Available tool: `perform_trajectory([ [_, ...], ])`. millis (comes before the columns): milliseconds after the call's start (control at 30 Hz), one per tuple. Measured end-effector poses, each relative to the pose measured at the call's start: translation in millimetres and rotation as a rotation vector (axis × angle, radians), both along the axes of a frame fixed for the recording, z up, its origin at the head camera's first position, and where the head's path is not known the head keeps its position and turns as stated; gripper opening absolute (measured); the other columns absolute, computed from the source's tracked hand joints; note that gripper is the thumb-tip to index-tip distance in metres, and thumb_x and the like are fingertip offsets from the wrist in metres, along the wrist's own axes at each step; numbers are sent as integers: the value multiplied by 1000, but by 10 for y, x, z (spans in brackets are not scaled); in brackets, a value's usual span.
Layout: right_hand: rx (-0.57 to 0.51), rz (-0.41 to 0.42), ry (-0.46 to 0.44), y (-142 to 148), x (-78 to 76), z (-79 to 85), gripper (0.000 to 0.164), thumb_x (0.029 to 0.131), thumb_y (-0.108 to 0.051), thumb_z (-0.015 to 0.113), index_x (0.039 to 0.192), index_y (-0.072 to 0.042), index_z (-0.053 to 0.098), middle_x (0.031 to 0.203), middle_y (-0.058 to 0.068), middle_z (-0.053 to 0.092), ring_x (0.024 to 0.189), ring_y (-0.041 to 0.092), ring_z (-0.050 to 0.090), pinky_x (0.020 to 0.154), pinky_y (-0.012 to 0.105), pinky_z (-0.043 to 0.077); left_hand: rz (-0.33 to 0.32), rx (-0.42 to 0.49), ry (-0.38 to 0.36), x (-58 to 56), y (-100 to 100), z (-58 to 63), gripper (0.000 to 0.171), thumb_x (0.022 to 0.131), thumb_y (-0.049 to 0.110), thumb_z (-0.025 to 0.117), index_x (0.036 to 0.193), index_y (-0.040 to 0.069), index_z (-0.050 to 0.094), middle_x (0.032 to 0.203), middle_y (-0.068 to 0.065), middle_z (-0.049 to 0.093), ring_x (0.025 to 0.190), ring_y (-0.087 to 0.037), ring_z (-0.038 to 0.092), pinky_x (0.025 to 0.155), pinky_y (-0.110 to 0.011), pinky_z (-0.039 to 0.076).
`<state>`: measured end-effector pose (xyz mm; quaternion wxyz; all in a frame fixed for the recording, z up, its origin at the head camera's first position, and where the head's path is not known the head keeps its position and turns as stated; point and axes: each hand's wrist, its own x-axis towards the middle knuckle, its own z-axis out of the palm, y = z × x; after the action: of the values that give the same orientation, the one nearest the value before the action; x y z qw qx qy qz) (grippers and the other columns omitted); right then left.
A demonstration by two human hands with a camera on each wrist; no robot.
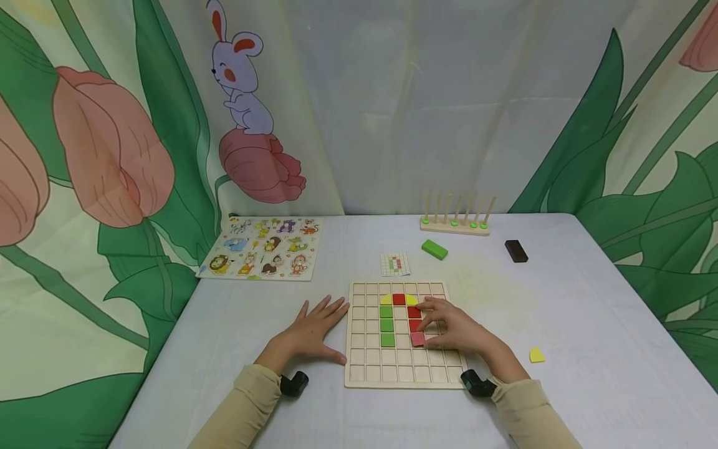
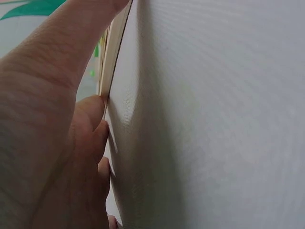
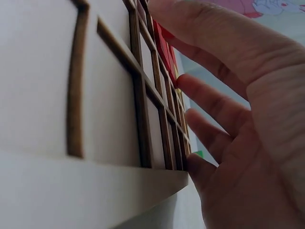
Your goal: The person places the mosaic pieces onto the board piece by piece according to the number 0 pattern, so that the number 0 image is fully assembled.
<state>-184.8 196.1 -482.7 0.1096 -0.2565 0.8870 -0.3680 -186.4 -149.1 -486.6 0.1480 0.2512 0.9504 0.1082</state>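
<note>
A wooden grid board (image 1: 364,374) lies on the white table with coloured tiles in its cells. Green tiles (image 1: 387,325) form a left column, and red tiles (image 1: 414,312) run down the right. Between two yellow tiles (image 1: 386,299) at the top sits another red one. My right hand (image 1: 457,327) is over the board's right side, thumb and index finger pinching a pinkish-red square tile (image 1: 417,338) at the lower end of the red column. Fingers spread, my left hand (image 1: 308,330) rests beside the board, fingertips and thumb at its left edge.
A small pattern card (image 1: 395,264) lies behind the board, near a green block (image 1: 434,249). Farther back stands a peg rack (image 1: 455,226). An animal puzzle board (image 1: 260,248) is at the back left, a black block (image 1: 516,251) at right. A yellow piece (image 1: 536,355) lies right of my right hand.
</note>
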Motion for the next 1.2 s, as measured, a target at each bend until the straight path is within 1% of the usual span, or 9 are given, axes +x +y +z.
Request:
perform_trajectory([
  [133,15,-9,2,-2,16,-7,14,73,-27,80,84,-26,71,138,10,52,139,39,29,108,63,27,0,1,-3,9,3,21,114,62,75,66,152,27,15,160,7,13,149,-25,6,115,-63,4],
  [367,17,-3,69,-6,31,-42,17,71,-30,81,84,-27,71,136,9,54,133,36,38,106,58,34,-1,0,-2,15,8,54,114,63,74,67,152,26,15,160,6,13,149,-26,7,115,-64,5],
  [633,25,-29,115,-16,80,-52,17,71,-27,81,85,-26,72,133,9,57,131,35,39,104,57,37,-7,-4,1,12,1,49,114,63,75,66,152,26,14,160,6,13,149,-26,7,115,-64,4],
  [800,21,-32,136,-18,101,-57,17,72,-24,81,87,-23,72,132,12,57,131,38,39,103,58,36,-7,-2,3,9,-2,46,115,63,75,66,152,26,14,160,6,13,149,-25,6,115,-64,4],
  [1000,29,-37,131,-21,103,-69,17,73,-26,80,87,-25,72,134,11,56,133,36,38,105,58,34,-8,-7,3,8,-3,44,115,63,75,66,152,26,14,160,6,13,149,-25,6,115,-63,5],
  [1200,23,-35,158,-11,108,-67,19,71,-23,81,88,-21,72,132,13,57,132,40,39,105,59,33,-10,0,0,6,-8,33,115,63,75,66,152,26,14,160,7,12,149,-25,6,115,-63,5],
])
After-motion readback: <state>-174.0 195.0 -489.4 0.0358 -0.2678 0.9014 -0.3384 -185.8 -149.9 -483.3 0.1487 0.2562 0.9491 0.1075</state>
